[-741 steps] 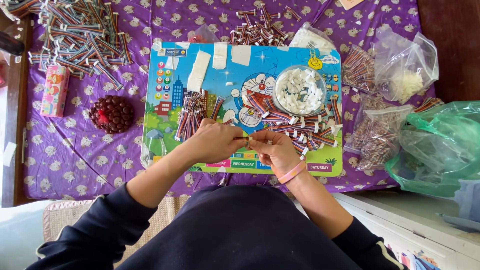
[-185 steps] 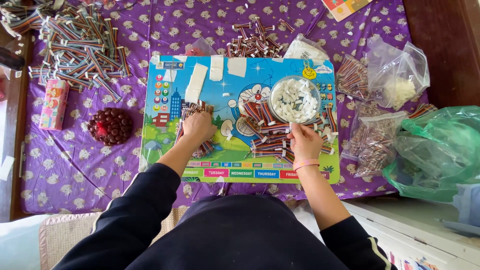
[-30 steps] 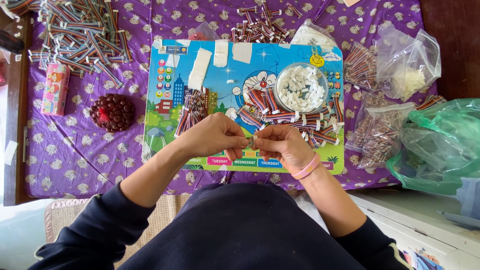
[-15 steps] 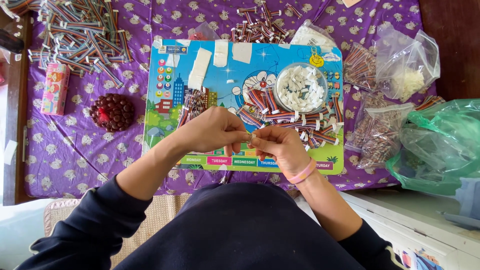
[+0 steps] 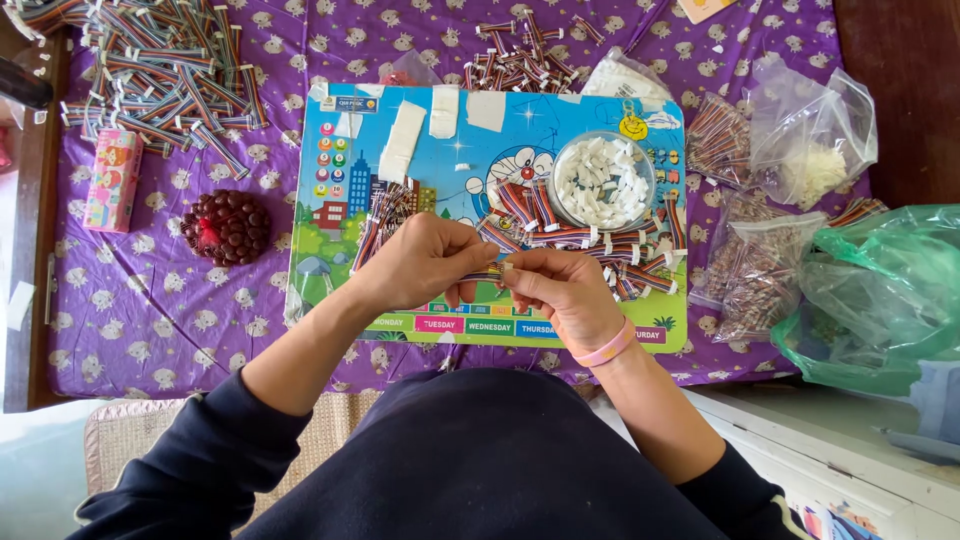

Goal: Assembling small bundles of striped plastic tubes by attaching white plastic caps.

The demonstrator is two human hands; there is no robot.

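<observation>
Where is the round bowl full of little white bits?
The round bowl sits on the colourful board, toward its far right, just beyond the right hand.

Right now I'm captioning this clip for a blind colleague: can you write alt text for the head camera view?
Seen from above, a person's left hand and right hand together pinch a short multicoloured ribbon cable over a colourful cartoon board on a purple patterned cloth. A clear round dish of small white pieces, loose cable piles and plastic bags surround them.
</observation>
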